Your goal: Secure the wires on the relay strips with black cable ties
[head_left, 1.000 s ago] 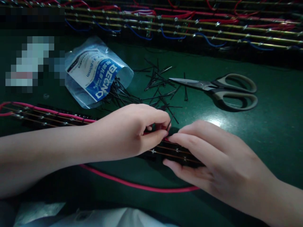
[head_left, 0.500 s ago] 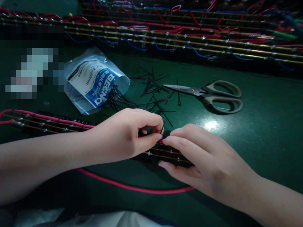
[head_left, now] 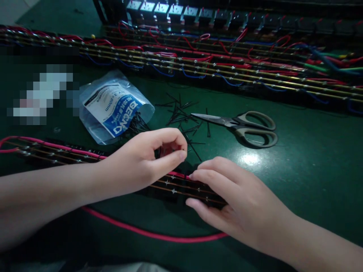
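A long black strip with copper-coloured rods (head_left: 161,187) and small solder joints lies on the green table, with a red wire (head_left: 177,174) along its far edge. My right hand (head_left: 241,200) grips the strip's right end, fingers on the far side and thumb on the near side. Just left of those fingertips, a black cable tie (head_left: 185,175) circles the red wire. My left hand (head_left: 159,155) is raised over the strip, thumb and forefinger pinched; what they hold, if anything, is hidden. Loose wire (head_left: 159,237) loops on the near side.
Beyond my left hand lies an open plastic bag (head_left: 113,109) of black cable ties. Several loose cable ties (head_left: 178,109) are scattered beside scissors (head_left: 241,126). A long wired assembly (head_left: 198,64) with red and blue wires spans the back.
My left hand has moved slightly away from the strip and the right fingertips; the dark cable tie end seen between its fingers no longer shows. My right hand keeps its grip. The view has shifted.
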Demonstrator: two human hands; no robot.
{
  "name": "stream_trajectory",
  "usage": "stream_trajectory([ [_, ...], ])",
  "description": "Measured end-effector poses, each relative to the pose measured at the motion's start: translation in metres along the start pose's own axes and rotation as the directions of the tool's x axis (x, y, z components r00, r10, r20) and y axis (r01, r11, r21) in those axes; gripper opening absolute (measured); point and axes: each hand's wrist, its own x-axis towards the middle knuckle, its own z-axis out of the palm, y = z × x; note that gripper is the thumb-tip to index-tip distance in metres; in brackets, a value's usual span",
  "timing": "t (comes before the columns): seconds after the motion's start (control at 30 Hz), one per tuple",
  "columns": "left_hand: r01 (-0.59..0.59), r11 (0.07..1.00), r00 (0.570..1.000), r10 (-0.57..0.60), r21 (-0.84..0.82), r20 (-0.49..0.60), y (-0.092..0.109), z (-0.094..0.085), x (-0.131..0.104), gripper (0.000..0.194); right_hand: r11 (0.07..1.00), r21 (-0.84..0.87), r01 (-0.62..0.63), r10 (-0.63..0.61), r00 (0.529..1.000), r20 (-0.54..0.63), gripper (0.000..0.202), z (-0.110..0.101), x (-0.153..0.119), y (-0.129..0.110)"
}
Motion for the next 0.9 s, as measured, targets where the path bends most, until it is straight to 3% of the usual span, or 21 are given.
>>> stream_trajectory([
  [0.1, -0.02, 0.999, 1.0, 0.019, 0.039, 0.022, -0.001, 0.0, -0.001, 0.013, 0.996, 0.016, -0.091, 0.091, 0.996, -0.006, 0.012, -0.017, 0.002, 0.014],
  [0.23, -0.005, 0.996, 0.999, 0.002, 0.085, 0.042, 0.002, 0.002, -0.001, 0.014, 0.961, -0.221, -0.165, 0.132, 0.979, -0.158, 0.02, -0.031, 0.006, 0.044],
  [0.4, -0.061, 0.978, 0.996, 0.045, 0.199, 0.081, 0.001, 0.004, 0.001, 0.008, 0.935, -0.323, -0.147, 0.142, 0.989, -0.04, 0.034, -0.017, 0.007, 0.065],
  [0.6, -0.196, 0.952, 0.98, 0.199, 0.236, 0.013, -0.011, 0.008, -0.003, 0.008, 0.956, -0.283, -0.077, 0.053, 0.995, -0.09, 0.018, -0.013, 0.004, 0.066],
  [0.67, -0.286, 0.896, 0.951, 0.31, 0.339, -0.018, -0.012, 0.009, -0.007, 0.012, 0.967, -0.255, -0.023, 0.007, 0.998, -0.065, 0.016, -0.015, 0.003, 0.065],
  [0.73, -0.41, 0.786, 0.879, 0.476, 0.462, -0.03, -0.012, 0.011, -0.012, 0.015, 0.972, -0.234, 0.023, -0.034, 0.998, -0.044, 0.018, -0.016, 0.002, 0.064],
  [0.83, -0.556, 0.577, 0.756, 0.65, 0.598, 0.077, -0.01, 0.015, -0.017, 0.018, 0.97, -0.243, 0.026, -0.039, 0.998, -0.047, 0.023, -0.015, 0.003, 0.064],
  [0.9, -0.603, 0.487, 0.718, 0.677, 0.632, 0.163, -0.01, 0.017, -0.018, 0.024, 0.966, -0.259, 0.007, -0.021, 0.998, -0.051, 0.023, -0.014, 0.003, 0.066],
])
